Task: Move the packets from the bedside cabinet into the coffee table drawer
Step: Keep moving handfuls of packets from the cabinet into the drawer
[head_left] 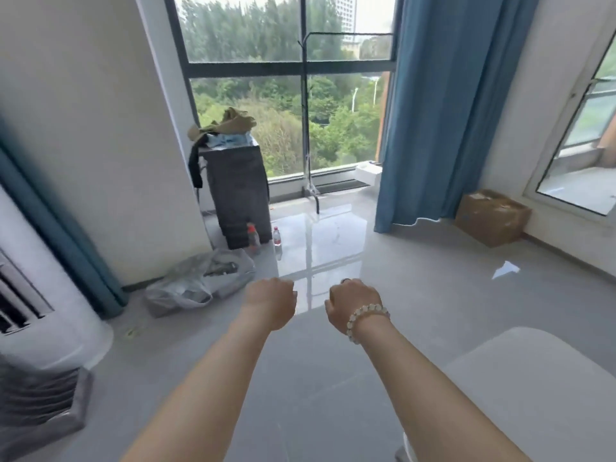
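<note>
Both my arms reach forward over the grey tiled floor. My left hand (pixel 270 303) is curled into a fist and holds nothing that I can see. My right hand (pixel 353 303), with a pale bead bracelet on its wrist and a dark ring on one finger, is curled the same way and also looks empty. The hands are side by side, a small gap apart. No packets, bedside cabinet or coffee table drawer are in view. A rounded white surface (pixel 533 391) fills the lower right corner; what it belongs to I cannot tell.
A dark bin (pixel 238 195) heaped with clothes stands by the window, two bottles (pixel 265 238) at its foot. A plastic bag (pixel 200 281) lies left, a white standing air conditioner (pixel 40 315) far left. A cardboard box (pixel 491 216) and blue curtain (pixel 436 111) are right.
</note>
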